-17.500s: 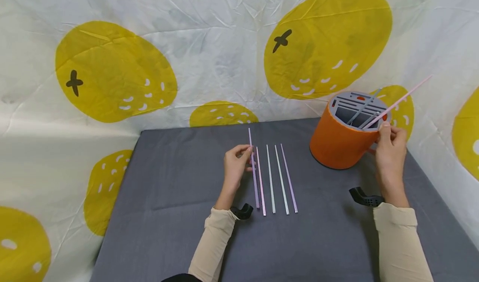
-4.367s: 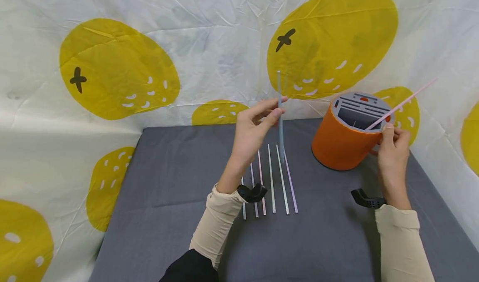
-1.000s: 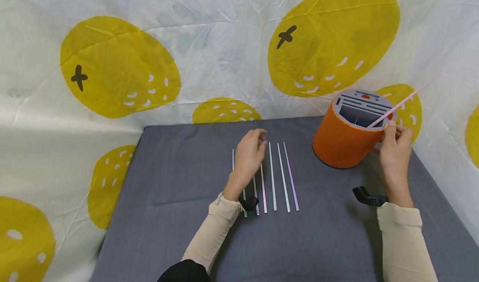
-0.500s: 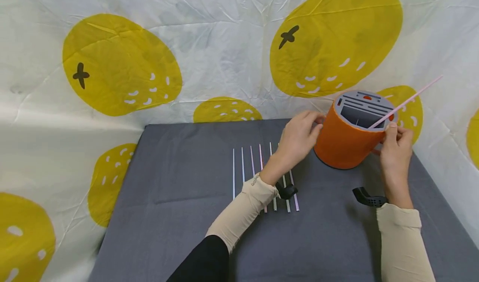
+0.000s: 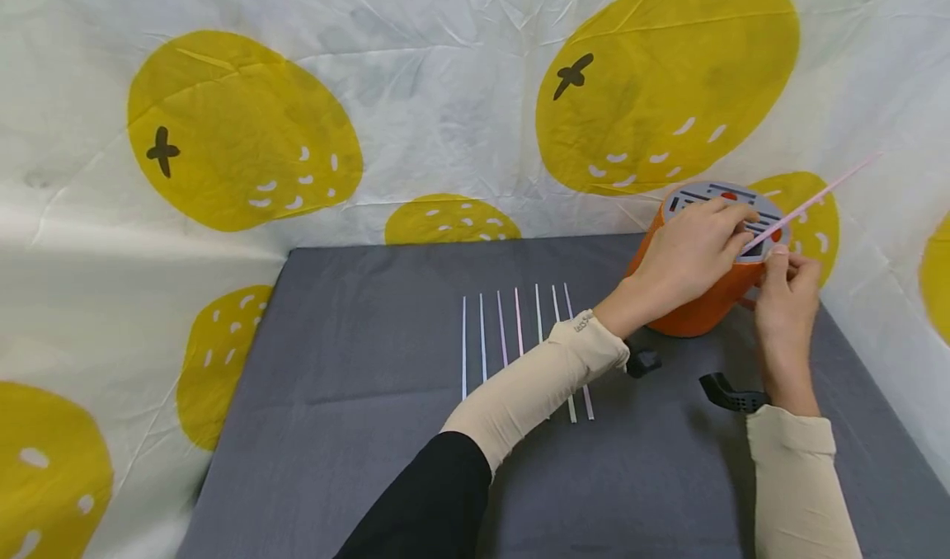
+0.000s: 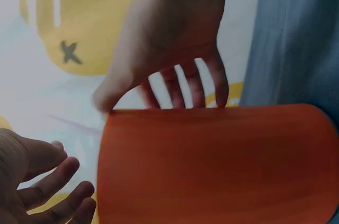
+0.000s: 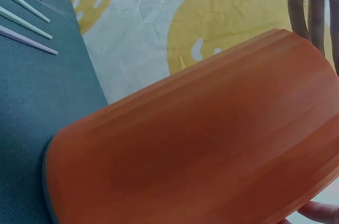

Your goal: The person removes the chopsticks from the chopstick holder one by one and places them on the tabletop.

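A round orange utensil holder [image 5: 690, 321] with a grey slotted top [image 5: 693, 194] stands at the table's back right. One pink chopstick [image 5: 824, 190] slants out of its front compartment. My left hand [image 5: 686, 250] reaches across that top, covering much of it, its fingertips close to the pink chopstick; in the left wrist view the fingers of the left hand [image 6: 175, 49] are spread and hold nothing. My right hand [image 5: 787, 320] grips the holder at its right rim, thumb uppermost. Several pastel chopsticks [image 5: 464, 345] lie in a row mid-table, partly hidden by the left forearm.
The grey cloth [image 5: 319, 460] covers the table, whose back edge meets a white curtain [image 5: 438, 122] printed with yellow shapes. Each wrist wears a black camera mount [image 5: 731, 394].
The left hand has swung right from the row to over the holder. Since the oldest frame, more chopsticks lie in the row's left end, and the blue-grey ones no longer show in the holder.
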The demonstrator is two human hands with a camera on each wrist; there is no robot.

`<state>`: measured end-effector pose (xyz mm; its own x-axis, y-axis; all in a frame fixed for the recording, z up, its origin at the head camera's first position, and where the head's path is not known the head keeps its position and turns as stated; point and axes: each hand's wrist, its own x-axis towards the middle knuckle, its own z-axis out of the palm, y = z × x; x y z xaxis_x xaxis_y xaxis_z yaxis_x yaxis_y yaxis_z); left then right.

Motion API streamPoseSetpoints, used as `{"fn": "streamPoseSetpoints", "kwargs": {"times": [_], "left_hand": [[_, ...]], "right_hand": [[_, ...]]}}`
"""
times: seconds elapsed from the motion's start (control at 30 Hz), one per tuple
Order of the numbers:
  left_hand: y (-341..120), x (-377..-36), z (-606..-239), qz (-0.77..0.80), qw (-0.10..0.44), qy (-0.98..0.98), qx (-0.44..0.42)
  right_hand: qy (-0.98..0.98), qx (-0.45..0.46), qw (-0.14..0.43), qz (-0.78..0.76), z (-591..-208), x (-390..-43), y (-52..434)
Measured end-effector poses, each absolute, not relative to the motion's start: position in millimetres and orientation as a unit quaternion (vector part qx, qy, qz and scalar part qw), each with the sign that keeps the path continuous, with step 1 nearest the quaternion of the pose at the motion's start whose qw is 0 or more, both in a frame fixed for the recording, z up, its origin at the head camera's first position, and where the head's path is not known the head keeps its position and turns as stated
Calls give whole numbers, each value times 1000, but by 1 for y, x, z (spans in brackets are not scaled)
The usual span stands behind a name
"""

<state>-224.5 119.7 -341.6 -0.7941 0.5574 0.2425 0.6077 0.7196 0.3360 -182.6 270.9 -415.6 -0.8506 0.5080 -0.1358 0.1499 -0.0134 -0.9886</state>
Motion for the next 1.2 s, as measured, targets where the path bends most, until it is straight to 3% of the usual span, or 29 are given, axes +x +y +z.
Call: {"fn": "streamPoseSetpoints", "kwargs": {"times": [0.53,1.2], "left_hand": [[187,-243,-344,-135,19,-957,-254],[164,-237,-356,-261,68,-923,-274]], "right_hand": [[-744,-235,133,611,-420,-186,278],[-735,-224,139,625,-416,-182,276]]}}
